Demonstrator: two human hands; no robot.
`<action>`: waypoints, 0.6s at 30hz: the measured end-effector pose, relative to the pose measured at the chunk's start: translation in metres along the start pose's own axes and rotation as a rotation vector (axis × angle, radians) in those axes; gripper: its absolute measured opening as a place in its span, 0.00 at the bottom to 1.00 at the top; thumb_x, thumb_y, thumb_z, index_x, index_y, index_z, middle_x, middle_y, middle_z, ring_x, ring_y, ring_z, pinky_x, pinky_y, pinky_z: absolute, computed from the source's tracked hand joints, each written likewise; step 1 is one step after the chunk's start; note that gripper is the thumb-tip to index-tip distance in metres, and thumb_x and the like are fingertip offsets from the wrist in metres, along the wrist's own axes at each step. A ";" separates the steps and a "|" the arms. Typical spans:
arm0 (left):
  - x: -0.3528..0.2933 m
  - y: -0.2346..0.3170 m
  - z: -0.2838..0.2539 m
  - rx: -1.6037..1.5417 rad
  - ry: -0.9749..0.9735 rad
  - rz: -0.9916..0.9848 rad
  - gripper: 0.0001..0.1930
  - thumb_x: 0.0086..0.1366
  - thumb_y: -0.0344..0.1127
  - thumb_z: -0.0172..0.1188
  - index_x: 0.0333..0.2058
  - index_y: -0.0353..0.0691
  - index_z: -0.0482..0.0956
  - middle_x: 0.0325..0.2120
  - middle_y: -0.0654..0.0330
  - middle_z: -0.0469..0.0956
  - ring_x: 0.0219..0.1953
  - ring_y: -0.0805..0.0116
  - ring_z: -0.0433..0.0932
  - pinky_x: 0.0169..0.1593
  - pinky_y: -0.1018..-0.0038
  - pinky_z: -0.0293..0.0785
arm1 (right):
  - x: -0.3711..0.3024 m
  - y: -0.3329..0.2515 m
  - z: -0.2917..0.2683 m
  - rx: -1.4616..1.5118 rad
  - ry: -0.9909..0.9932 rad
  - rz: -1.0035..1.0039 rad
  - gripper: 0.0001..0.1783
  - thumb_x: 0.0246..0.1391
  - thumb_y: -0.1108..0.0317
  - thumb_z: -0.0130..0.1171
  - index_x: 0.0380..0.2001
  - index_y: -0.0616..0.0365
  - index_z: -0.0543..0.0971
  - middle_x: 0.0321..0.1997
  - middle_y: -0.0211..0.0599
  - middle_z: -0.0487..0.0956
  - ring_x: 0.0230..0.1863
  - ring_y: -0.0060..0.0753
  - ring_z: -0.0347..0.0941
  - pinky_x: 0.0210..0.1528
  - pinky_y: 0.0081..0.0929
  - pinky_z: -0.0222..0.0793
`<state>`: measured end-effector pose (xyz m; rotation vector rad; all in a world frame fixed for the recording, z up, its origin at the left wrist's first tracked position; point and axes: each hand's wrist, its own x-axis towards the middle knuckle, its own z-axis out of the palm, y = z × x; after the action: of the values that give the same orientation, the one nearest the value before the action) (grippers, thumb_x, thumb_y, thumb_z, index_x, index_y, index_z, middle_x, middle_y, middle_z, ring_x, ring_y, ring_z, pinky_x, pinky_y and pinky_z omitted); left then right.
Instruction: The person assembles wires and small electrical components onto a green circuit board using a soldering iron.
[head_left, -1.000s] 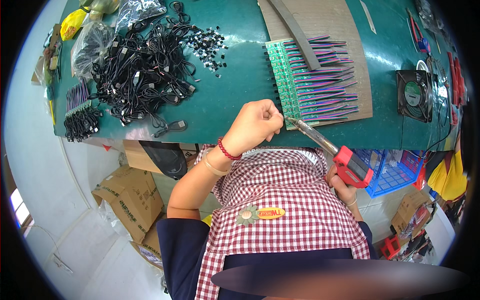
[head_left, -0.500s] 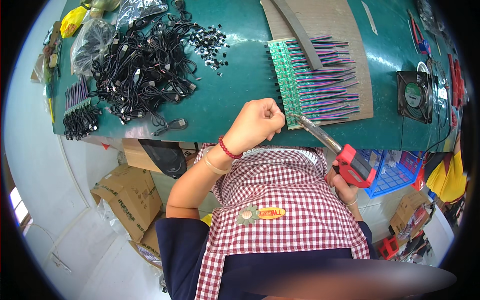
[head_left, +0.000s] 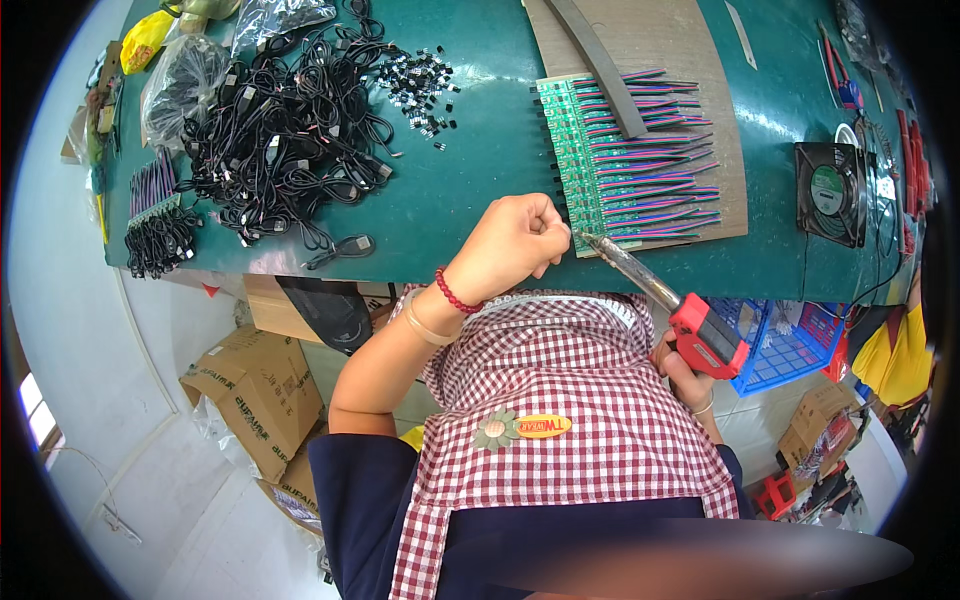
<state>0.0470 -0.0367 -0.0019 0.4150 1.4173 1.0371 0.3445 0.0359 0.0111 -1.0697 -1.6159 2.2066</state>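
Note:
My left hand (head_left: 517,243) is closed in a pinch at the near left corner of a green circuit board panel (head_left: 572,150). Whatever lies between its fingertips is hidden. My right hand (head_left: 686,380) grips a red and black soldering iron (head_left: 708,338) from below. The iron's tip rests at or just over the board's near end, close to my left fingertips; contact is hard to tell. Rows of thin multicoloured wires (head_left: 660,185) run right from the board, and small black connectors line its left edge.
A grey bar (head_left: 600,70) lies across the board and brown cardboard (head_left: 690,50). Left of them are a heap of black USB cables (head_left: 290,150), loose small connectors (head_left: 418,88) and a finished-looking wired panel (head_left: 158,205). A black fan (head_left: 829,193) stands right, above a blue basket (head_left: 790,345).
The soldering iron has shifted very slightly, its tip a touch lower. My left hand stays nearly where it was, still pinched.

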 end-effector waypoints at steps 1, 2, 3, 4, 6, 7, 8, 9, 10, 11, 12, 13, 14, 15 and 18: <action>0.000 0.000 0.000 -0.001 -0.001 0.000 0.05 0.59 0.28 0.53 0.25 0.35 0.69 0.17 0.62 0.72 0.15 0.82 0.66 0.18 0.86 0.60 | -0.003 -0.002 0.001 0.015 0.044 0.017 0.10 0.49 0.70 0.55 0.34 0.64 0.70 0.21 0.32 0.69 0.23 0.23 0.63 0.28 0.23 0.61; 0.001 0.000 -0.001 -0.005 -0.006 0.000 0.06 0.59 0.28 0.53 0.25 0.35 0.69 0.17 0.62 0.72 0.15 0.82 0.66 0.18 0.86 0.60 | -0.005 -0.005 0.001 0.030 0.088 0.034 0.06 0.50 0.71 0.54 0.30 0.62 0.72 0.25 0.30 0.70 0.26 0.21 0.65 0.30 0.22 0.61; 0.001 0.001 -0.001 -0.009 -0.011 0.001 0.06 0.59 0.28 0.53 0.25 0.35 0.69 0.17 0.62 0.72 0.15 0.82 0.66 0.18 0.86 0.60 | -0.005 -0.007 0.001 0.029 0.089 0.035 0.06 0.50 0.71 0.54 0.30 0.62 0.72 0.25 0.30 0.70 0.26 0.21 0.65 0.30 0.22 0.61; 0.000 0.001 -0.001 -0.010 -0.008 0.000 0.06 0.59 0.28 0.53 0.25 0.35 0.69 0.17 0.62 0.72 0.15 0.82 0.66 0.18 0.86 0.60 | -0.006 -0.009 0.001 0.072 0.081 0.047 0.06 0.50 0.71 0.54 0.31 0.63 0.72 0.25 0.30 0.71 0.27 0.22 0.65 0.30 0.22 0.62; -0.001 0.003 -0.002 0.021 -0.008 -0.004 0.06 0.59 0.29 0.52 0.25 0.35 0.69 0.17 0.62 0.72 0.15 0.82 0.66 0.18 0.85 0.60 | -0.005 -0.009 -0.002 0.115 0.071 0.060 0.07 0.50 0.72 0.54 0.32 0.63 0.72 0.25 0.30 0.71 0.27 0.22 0.66 0.31 0.22 0.62; -0.001 0.004 -0.001 0.021 -0.009 -0.003 0.06 0.59 0.29 0.52 0.25 0.35 0.69 0.17 0.62 0.72 0.15 0.82 0.66 0.18 0.85 0.60 | -0.004 -0.006 -0.004 0.094 0.041 0.026 0.08 0.49 0.72 0.54 0.33 0.64 0.72 0.25 0.31 0.71 0.27 0.22 0.66 0.31 0.23 0.62; -0.001 0.004 -0.001 0.022 -0.006 -0.009 0.06 0.59 0.29 0.52 0.25 0.35 0.69 0.17 0.63 0.72 0.15 0.82 0.66 0.18 0.85 0.60 | -0.003 -0.005 -0.005 0.073 0.011 -0.008 0.08 0.49 0.72 0.54 0.33 0.64 0.73 0.25 0.31 0.72 0.26 0.23 0.66 0.31 0.23 0.63; -0.001 0.004 -0.001 0.022 -0.002 -0.014 0.06 0.59 0.28 0.52 0.25 0.35 0.68 0.17 0.63 0.72 0.15 0.83 0.66 0.18 0.85 0.60 | -0.002 -0.006 -0.005 0.072 0.010 -0.008 0.08 0.49 0.72 0.54 0.33 0.64 0.73 0.25 0.31 0.72 0.26 0.23 0.66 0.31 0.23 0.63; -0.001 0.004 -0.001 0.022 -0.002 -0.014 0.06 0.59 0.28 0.52 0.25 0.35 0.68 0.17 0.63 0.72 0.15 0.83 0.66 0.18 0.85 0.60 | -0.001 -0.007 -0.004 0.049 0.011 -0.018 0.08 0.49 0.72 0.54 0.33 0.64 0.73 0.25 0.31 0.72 0.26 0.23 0.67 0.31 0.23 0.63; 0.000 0.005 -0.001 0.017 -0.007 -0.011 0.06 0.59 0.28 0.53 0.24 0.35 0.68 0.16 0.63 0.72 0.15 0.83 0.65 0.18 0.85 0.60 | -0.001 -0.008 -0.003 0.026 0.011 -0.028 0.08 0.49 0.73 0.54 0.33 0.64 0.73 0.24 0.31 0.72 0.26 0.23 0.67 0.31 0.24 0.63; 0.000 0.005 -0.001 0.012 -0.013 -0.008 0.06 0.59 0.28 0.53 0.24 0.35 0.68 0.16 0.63 0.72 0.15 0.83 0.65 0.18 0.85 0.60 | 0.000 -0.008 -0.002 0.026 0.011 -0.029 0.08 0.49 0.73 0.54 0.33 0.64 0.73 0.24 0.31 0.72 0.26 0.23 0.67 0.31 0.24 0.63; 0.000 0.005 -0.001 0.011 -0.013 -0.008 0.06 0.59 0.28 0.53 0.24 0.35 0.68 0.16 0.63 0.72 0.15 0.83 0.65 0.18 0.85 0.60 | 0.000 -0.008 -0.001 0.022 0.021 -0.025 0.08 0.49 0.73 0.54 0.33 0.64 0.73 0.24 0.31 0.72 0.26 0.23 0.67 0.31 0.23 0.64; 0.000 0.004 -0.001 0.013 -0.013 -0.009 0.06 0.59 0.28 0.53 0.24 0.35 0.68 0.16 0.63 0.72 0.15 0.83 0.65 0.18 0.85 0.60 | 0.001 -0.008 -0.001 0.018 0.030 -0.022 0.08 0.48 0.73 0.54 0.33 0.64 0.73 0.24 0.31 0.72 0.26 0.23 0.67 0.31 0.23 0.64; 0.001 0.004 -0.001 0.014 -0.013 -0.011 0.06 0.59 0.28 0.53 0.24 0.35 0.68 0.16 0.64 0.72 0.15 0.83 0.65 0.18 0.85 0.60 | 0.000 -0.007 -0.001 0.017 0.031 -0.022 0.08 0.48 0.73 0.54 0.33 0.64 0.73 0.24 0.31 0.72 0.26 0.23 0.67 0.31 0.23 0.64; 0.000 0.004 -0.001 0.011 -0.008 -0.012 0.07 0.60 0.28 0.53 0.24 0.35 0.68 0.16 0.64 0.71 0.15 0.83 0.65 0.18 0.85 0.60 | -0.002 -0.006 -0.003 0.024 0.023 -0.026 0.09 0.48 0.74 0.54 0.35 0.64 0.72 0.25 0.32 0.72 0.26 0.23 0.67 0.31 0.23 0.64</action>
<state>0.0445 -0.0352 0.0007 0.4180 1.4178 1.0171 0.3466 0.0391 0.0167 -1.0575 -1.5805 2.1836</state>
